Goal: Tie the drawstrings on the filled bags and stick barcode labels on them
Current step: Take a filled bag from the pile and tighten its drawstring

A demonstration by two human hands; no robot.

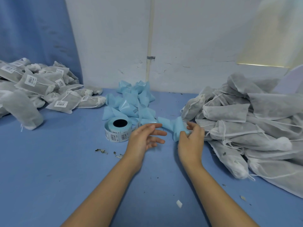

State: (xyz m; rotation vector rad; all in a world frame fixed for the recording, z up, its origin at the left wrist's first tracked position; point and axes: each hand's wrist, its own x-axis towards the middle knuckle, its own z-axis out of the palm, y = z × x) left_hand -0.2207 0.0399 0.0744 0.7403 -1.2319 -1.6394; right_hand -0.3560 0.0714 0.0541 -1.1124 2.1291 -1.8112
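- Head view, hands: I saw the right hand (191, 136) pinching the blue backing strip (172, 126) in curled fingers. The left hand (146, 136) was open with its fingers spread and held nothing. I could not tell whether its top finger touched the strip.
- Head view, task's things: the label roll (118, 131) stood on end just beside the left hand. The unlabelled bags (246, 122) were heaped at the right, near the right hand, and the labelled bags (41, 89) lay well apart at the left.
- Head view, risks: the strip seemed to run back to the roll, so I judged that a hard pull could drag or tip it. Loose drawstrings (224, 131) could snag together.
- Head view, surroundings: the blue table (65, 169) carried leaf crumbs (101, 151), a paper scrap (179, 203) and a heap of spent backing (131, 102) behind the roll. Beyond stood a white wall (188, 46) with a pipe (150, 38), and a blue curtain (36, 30) at the left.
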